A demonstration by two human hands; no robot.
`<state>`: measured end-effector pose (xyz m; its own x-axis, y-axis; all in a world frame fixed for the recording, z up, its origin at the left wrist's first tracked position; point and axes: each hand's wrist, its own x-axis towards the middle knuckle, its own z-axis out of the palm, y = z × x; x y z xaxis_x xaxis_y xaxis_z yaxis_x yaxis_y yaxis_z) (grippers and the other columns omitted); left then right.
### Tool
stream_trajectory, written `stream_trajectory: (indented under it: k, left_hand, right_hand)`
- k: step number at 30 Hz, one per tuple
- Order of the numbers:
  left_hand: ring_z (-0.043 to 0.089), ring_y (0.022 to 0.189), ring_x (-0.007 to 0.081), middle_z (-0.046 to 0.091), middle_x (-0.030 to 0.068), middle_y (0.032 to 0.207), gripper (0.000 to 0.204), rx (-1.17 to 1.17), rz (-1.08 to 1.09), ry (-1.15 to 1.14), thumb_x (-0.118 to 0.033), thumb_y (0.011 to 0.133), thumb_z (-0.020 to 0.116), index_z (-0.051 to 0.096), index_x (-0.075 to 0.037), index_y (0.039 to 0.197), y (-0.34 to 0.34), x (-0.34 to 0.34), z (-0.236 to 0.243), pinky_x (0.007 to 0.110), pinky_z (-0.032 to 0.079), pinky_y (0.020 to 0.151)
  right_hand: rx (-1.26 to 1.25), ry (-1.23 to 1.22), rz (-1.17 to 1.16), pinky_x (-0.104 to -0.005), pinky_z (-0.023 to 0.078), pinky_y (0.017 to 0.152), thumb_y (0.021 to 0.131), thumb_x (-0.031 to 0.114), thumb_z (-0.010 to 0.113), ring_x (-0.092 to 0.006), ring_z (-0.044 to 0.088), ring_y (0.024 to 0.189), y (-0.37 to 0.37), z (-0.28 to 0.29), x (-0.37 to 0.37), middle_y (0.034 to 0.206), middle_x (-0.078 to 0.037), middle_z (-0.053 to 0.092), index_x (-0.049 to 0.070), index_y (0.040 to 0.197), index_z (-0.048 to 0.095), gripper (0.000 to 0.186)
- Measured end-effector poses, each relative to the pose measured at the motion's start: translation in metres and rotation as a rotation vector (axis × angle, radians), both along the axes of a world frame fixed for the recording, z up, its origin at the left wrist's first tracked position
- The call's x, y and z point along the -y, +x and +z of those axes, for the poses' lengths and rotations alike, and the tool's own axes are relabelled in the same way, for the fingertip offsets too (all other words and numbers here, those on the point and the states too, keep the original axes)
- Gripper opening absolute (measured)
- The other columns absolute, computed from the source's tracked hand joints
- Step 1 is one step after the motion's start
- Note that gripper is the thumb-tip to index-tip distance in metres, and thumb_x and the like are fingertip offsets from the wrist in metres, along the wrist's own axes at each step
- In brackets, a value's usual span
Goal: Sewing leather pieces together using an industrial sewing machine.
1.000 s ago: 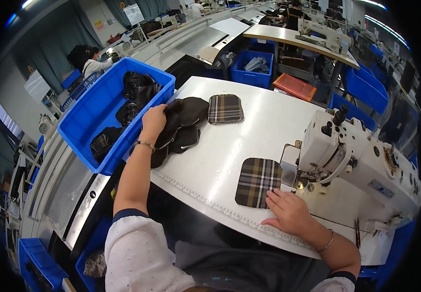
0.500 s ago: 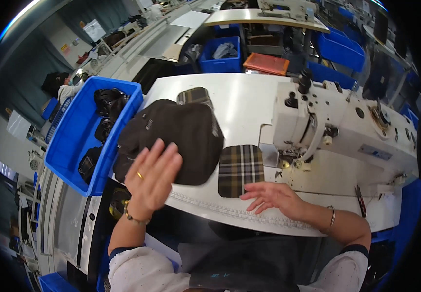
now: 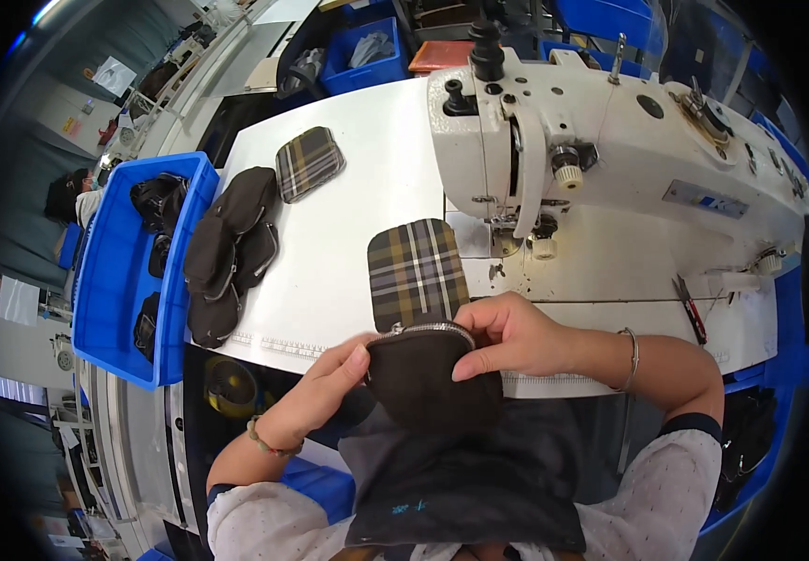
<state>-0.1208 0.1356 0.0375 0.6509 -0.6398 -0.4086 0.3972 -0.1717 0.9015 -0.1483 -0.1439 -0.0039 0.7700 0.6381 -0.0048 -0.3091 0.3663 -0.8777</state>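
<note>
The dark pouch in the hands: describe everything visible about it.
The dark brown pouch is a small rounded piece of soft, fabric-like material with a silver zipper curving along its top edge. It is held at the near edge of the white table, just below a plaid panel lying flat there. The left hand grips its left side; the right hand pinches its top right edge with its fingers.
</note>
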Motion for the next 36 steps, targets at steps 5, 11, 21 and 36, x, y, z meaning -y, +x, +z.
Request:
stream_trajectory:
  k: [5, 11, 21, 36]
  left_hand:
    - [0.058, 0.101, 0.0094, 0.065, 0.0028, 0.11, 0.032, -0.261, 0.143, -0.198, -0.026, 0.099, 0.06, 0.058, -0.002, 0.12, -0.006, 0.004, 0.003, 0.027, 0.046, 0.092]
    - [0.054, 0.084, 0.0021, 0.061, -0.005, 0.093, 0.021, -0.18, -0.277, -0.042, -0.017, 0.091, 0.072, 0.061, -0.005, 0.103, -0.012, 0.013, -0.001, 0.018, 0.044, 0.075]
    - [0.056, 0.076, 0.0117, 0.061, 0.0031, 0.083, 0.016, -0.193, -0.132, -0.146, -0.016, 0.091, 0.069, 0.061, -0.003, 0.087, -0.026, 0.033, -0.011, 0.025, 0.044, 0.072]
    - [0.059, 0.106, 0.023, 0.062, 0.0079, 0.115, 0.036, -0.361, 0.022, -0.427, -0.032, 0.1, 0.053, 0.057, -0.005, 0.124, 0.049, -0.087, -0.08, 0.044, 0.043, 0.102]
  right_hand:
    - [-0.049, -0.027, 0.152, -0.0245, 0.05, 0.083, 0.083, 0.008, 0.078, -0.0051, 0.059, 0.089, -0.003, 0.012, -0.005, 0.099, 0.0, 0.067, -0.001, 0.117, 0.062, 0.038]
    - [-0.161, -0.109, 0.374, -0.0219, 0.048, 0.062, 0.098, 0.034, 0.061, -0.0044, 0.057, 0.069, -0.006, -0.011, -0.011, 0.078, 0.005, 0.06, 0.008, 0.099, 0.065, 0.026]
    - [0.075, -0.177, 0.274, -0.023, 0.044, 0.067, 0.084, 0.021, 0.078, -0.0055, 0.056, 0.075, -0.011, -0.005, -0.011, 0.078, 0.001, 0.065, 0.002, 0.09, 0.069, 0.022]
    - [0.177, -0.17, 0.208, -0.0325, 0.041, 0.063, 0.085, 0.05, 0.073, -0.0149, 0.051, 0.068, -0.002, -0.021, -0.028, 0.073, -0.006, 0.06, 0.001, 0.09, 0.072, 0.05]
